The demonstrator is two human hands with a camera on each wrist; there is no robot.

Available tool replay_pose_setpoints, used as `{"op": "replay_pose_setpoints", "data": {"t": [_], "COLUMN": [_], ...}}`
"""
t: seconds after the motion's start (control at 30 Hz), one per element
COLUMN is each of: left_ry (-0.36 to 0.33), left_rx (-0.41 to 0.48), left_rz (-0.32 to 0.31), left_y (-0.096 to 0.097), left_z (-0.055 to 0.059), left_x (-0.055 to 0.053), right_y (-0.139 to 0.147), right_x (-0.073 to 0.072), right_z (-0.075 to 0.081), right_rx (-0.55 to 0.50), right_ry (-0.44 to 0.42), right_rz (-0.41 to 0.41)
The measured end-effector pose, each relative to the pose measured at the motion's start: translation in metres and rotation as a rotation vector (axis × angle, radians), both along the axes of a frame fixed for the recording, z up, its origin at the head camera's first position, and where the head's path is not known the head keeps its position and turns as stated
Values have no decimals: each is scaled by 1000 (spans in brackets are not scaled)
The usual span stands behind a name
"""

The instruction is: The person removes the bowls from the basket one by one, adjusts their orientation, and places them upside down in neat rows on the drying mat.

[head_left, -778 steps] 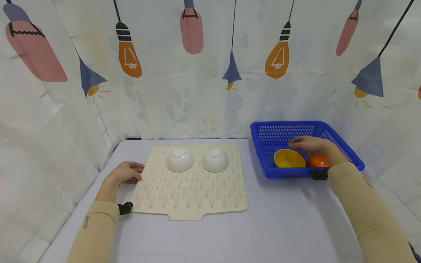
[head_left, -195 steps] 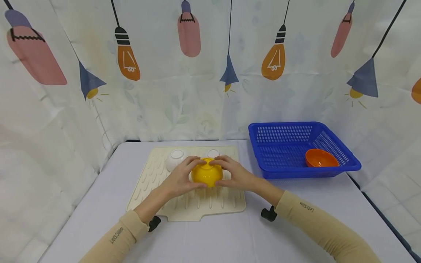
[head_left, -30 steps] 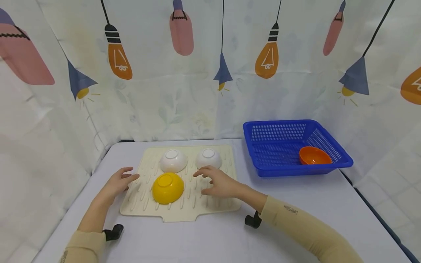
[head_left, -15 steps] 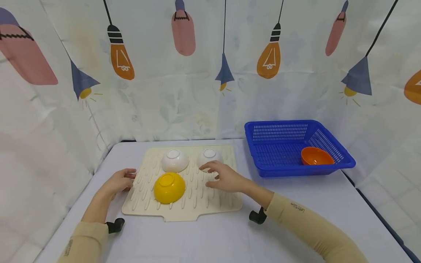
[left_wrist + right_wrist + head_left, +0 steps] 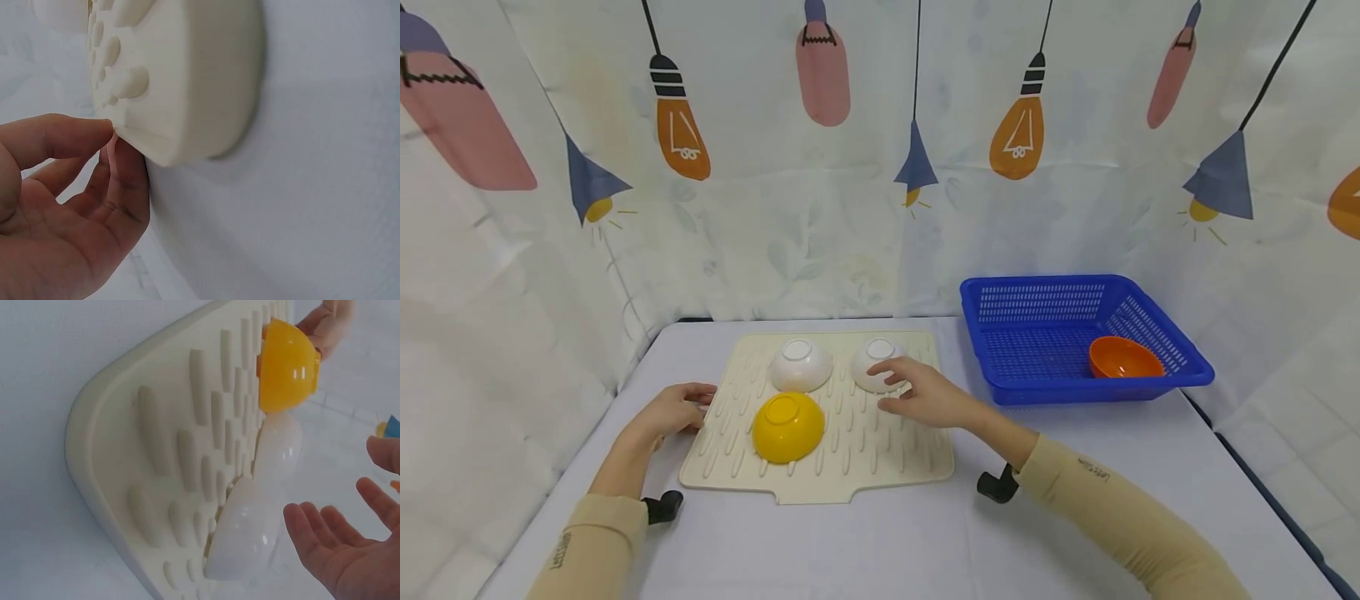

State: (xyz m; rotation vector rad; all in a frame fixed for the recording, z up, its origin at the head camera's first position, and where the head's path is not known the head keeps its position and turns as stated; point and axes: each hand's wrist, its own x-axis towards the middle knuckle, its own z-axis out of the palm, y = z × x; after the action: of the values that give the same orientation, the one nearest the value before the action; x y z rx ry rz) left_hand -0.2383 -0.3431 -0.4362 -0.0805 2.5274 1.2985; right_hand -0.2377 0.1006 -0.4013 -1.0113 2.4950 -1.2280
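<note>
My left hand (image 5: 674, 412) is at the left edge of a cream draining mat (image 5: 880, 467). In the left wrist view its thumb and fingers (image 5: 128, 181) pinch the mat's rim. Upside down on the mat's front left part rests a yellow bowl (image 5: 787, 428). Two white bowls stand inverted behind it, the left white bowl (image 5: 801, 367) and the right white bowl (image 5: 869, 358). My right hand (image 5: 931, 395) hovers by the right white bowl, partly hiding it in the head view. The right wrist view has its fingers (image 5: 306, 531) loosely spread, holding nothing.
A blue plastic basket (image 5: 1026, 388) stands at the back right, with an orange bowl (image 5: 1123, 358) in its right part. White cloth covers the table (image 5: 910, 542). A printed curtain (image 5: 850, 250) hangs behind and along the sides.
The yellow bowl has gone from the basket to the mat, upside down, and both hands have let go. Lately my left hand took the mat's edge; my right hand drifted right and back.
</note>
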Motion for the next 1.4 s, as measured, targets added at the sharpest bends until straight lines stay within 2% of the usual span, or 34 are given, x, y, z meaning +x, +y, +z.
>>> {"op": "replay_pose_setpoints", "data": {"t": [0.3, 0.5, 0.7, 0.9, 1.2, 1.4], "left_ry": [-5, -15, -16, -8, -27, -25], "left_rx": [-15, -32, -38, -34, -18, -14], "left_rz": [19, 28, 7, -28, -37, -54], "left_y": [-2, -4, -5, -10, -13, -15], "left_z": [-3, -3, -2, -4, -2, -2], "left_x": [-1, -3, -4, -6, -5, -6], "right_y": [15, 31, 53, 74, 103, 124], "right_x": [-4, -10, -16, -24, -26, -30], "right_z": [14, 25, 40, 53, 69, 74], "right_rx": [3, 47, 71, 51, 65, 54], "right_ry": [-21, -91, -135, -209, -213, -194], "right_rz": [50, 101, 96, 56, -16, -60]}}
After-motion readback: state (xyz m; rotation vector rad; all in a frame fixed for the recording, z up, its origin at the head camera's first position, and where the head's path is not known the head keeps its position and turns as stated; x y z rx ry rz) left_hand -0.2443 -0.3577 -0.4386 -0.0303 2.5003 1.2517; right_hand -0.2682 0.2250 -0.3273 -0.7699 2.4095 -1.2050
